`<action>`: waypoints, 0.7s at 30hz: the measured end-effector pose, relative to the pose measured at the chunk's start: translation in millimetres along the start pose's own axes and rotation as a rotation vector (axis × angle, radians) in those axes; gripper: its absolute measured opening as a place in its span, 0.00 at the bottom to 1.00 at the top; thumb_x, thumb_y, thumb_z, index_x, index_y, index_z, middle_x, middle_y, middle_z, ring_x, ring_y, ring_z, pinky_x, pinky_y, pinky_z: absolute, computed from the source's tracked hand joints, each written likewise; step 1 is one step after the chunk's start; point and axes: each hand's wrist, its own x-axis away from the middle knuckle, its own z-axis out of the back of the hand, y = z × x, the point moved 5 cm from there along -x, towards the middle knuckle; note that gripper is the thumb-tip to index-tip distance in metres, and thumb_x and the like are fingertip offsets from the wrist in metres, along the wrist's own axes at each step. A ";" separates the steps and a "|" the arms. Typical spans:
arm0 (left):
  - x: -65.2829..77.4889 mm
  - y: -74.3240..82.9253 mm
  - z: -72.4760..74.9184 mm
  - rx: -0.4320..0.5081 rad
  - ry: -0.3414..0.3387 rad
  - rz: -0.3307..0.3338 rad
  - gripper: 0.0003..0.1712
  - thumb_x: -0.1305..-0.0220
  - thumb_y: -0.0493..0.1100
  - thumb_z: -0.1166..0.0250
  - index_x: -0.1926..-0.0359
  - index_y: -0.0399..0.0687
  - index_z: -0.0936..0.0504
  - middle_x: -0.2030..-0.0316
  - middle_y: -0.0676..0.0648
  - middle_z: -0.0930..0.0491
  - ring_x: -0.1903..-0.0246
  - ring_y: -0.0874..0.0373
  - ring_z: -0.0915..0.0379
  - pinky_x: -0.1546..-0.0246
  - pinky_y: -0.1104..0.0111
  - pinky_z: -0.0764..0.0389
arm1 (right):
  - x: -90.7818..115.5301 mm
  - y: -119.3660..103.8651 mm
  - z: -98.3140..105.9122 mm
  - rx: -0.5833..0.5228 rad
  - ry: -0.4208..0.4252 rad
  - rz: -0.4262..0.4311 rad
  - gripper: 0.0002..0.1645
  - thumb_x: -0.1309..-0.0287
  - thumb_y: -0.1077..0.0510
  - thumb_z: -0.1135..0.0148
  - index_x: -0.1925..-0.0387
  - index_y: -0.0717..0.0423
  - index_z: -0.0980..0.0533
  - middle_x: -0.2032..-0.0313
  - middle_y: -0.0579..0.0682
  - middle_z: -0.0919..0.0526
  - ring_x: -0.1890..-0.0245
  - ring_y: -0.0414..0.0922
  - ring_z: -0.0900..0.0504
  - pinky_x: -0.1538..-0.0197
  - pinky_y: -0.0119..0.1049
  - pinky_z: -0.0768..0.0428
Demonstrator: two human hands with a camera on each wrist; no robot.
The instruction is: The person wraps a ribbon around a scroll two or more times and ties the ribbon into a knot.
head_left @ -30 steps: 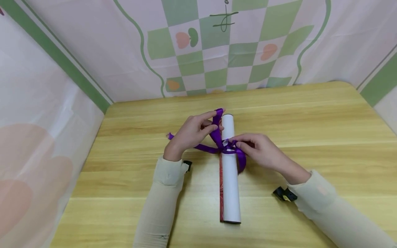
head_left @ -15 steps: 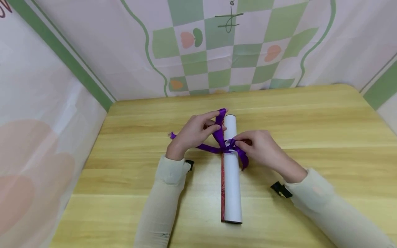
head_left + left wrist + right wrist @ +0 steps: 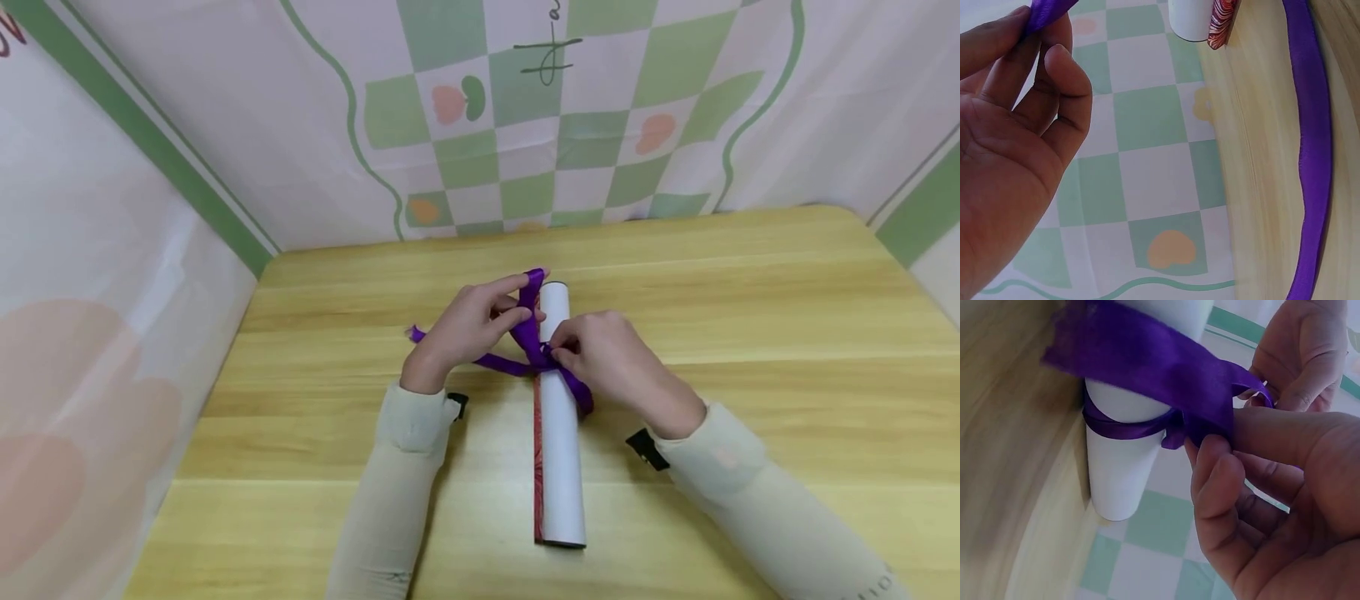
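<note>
A white rolled-up scroll (image 3: 562,467) with a red patterned strip (image 3: 537,467) along its left side lies lengthwise on the table. Purple ribbon (image 3: 504,364) is looped round its upper half, and one tail runs out to the left. My left hand (image 3: 468,329) holds a raised loop of the ribbon between thumb and fingers, left of the scroll's far end. With curled fingers, my right hand (image 3: 611,358) pinches the ribbon at the crossing on top of the scroll. In the right wrist view, a wide ribbon end (image 3: 1141,353) passes over the white roll (image 3: 1119,465); the fingertips partly cover the crossing.
The wooden table (image 3: 300,417) carries the scroll, and its far edge meets a hanging cloth (image 3: 600,150) with green and white checks. Another pale cloth (image 3: 90,250) hangs at the left. A black strap piece (image 3: 648,450) sits at the right cuff.
My right hand has moved left and in over the scroll, to the ribbon's crossing. The left hand still holds up the loop in nearly the same place.
</note>
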 end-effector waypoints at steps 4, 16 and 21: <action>0.1 0.5 0.1 -0.011 -0.005 0.001 0.28 0.31 0.44 0.46 0.31 0.44 0.34 0.63 0.53 0.14 0.83 0.61 0.41 0.76 0.71 0.36 | -1.2 4.4 -4.3 -0.017 -0.042 -0.054 0.13 0.46 0.60 0.36 0.58 0.61 0.20 0.70 0.52 0.15 0.70 0.45 0.18 0.68 0.38 0.20; 0.8 0.8 -2.6 0.005 -0.009 -0.015 0.29 0.31 0.43 0.46 0.31 0.42 0.35 0.60 0.54 0.14 0.85 0.61 0.44 0.78 0.71 0.39 | -4.2 11.5 -10.4 -0.018 -0.069 -0.068 0.09 0.46 0.61 0.39 0.64 0.60 0.18 0.69 0.52 0.16 0.71 0.44 0.22 0.68 0.38 0.22; 0.0 1.8 -3.4 0.003 -0.005 -0.025 0.28 0.31 0.43 0.45 0.31 0.42 0.34 0.61 0.54 0.14 0.86 0.62 0.46 0.80 0.71 0.41 | -2.6 13.2 -9.7 -0.032 -0.048 -0.095 0.06 0.48 0.61 0.38 0.66 0.59 0.22 0.72 0.50 0.19 0.73 0.45 0.25 0.71 0.37 0.24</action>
